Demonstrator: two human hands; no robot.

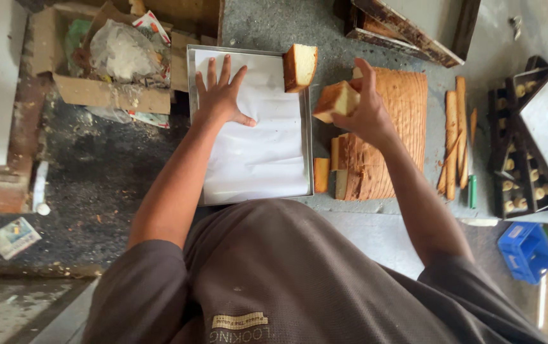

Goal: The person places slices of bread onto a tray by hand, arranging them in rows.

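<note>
- The right hand [366,111] grips a cut cake piece [336,100] between fingers and thumb, lifted just right of the paper-lined tray [309,159].
- The left hand [221,95] lies flat and empty, fingers spread, on the tray's white paper [255,146].
- One cake slice [300,66] already stands at the tray's upper right corner.
- The cake slab [392,127] lies right of the tray.
- Judged: mid-transfer; the held piece needs setting beside the standing slice.

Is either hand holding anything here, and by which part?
The right hand grips a cut cake piece by its browned crust end. The left hand holds nothing, lying flat on the tray's paper.
</note>
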